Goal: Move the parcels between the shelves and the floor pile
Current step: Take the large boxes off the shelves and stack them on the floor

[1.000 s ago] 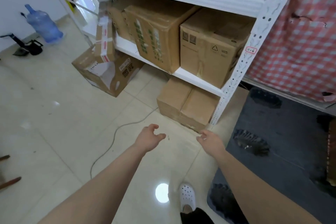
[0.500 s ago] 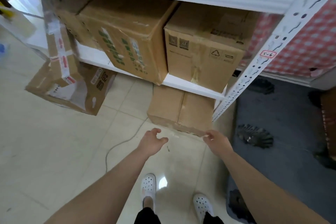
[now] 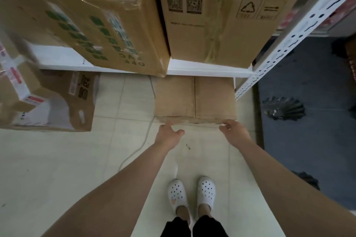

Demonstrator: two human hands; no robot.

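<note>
On the floor at 12 o'clock from the white shoes (image 3: 177, 192): a plain brown box (image 3: 194, 100), back part tucked under the white shelf board (image 3: 208, 68). Top flaps shut, with one seam down the middle. Up on the board, two bigger boxes side by side: the green-print box (image 3: 92, 25) at 11 o'clock and the box with the recycle sign (image 3: 221, 25) at 1 o'clock. Over at 9 o'clock, a tipped box with a handle hole (image 3: 63, 102). At 3 o'clock, a dark mat (image 3: 308, 131).

Left hand (image 3: 167, 136) at the near left corner of the brown box, fingers spread, thumb out, holding nothing. Right hand (image 3: 234, 132) at the near right corner, fingers a little bent, pinching nothing. Touching the cardboard or just short of it? Cannot tell.

Looks like the very start of a pick-up. Probably stiff, dry cardboard, not slippery. Heavy or light? Cannot tell, so best to try a small tug first. Then slide it out toward 6 o'clock, clear of the board. After that, grab low on the two sides at 9 and 3 o'clock, fingers under the bottom edge. Not by the top flaps: no tape to see there, so might pop open. A bit worn and soft along the near edge, so may bend under a hard squeeze. Also worth minding the thin cord (image 3: 133, 153) on the floor at 10 o'clock.
</note>
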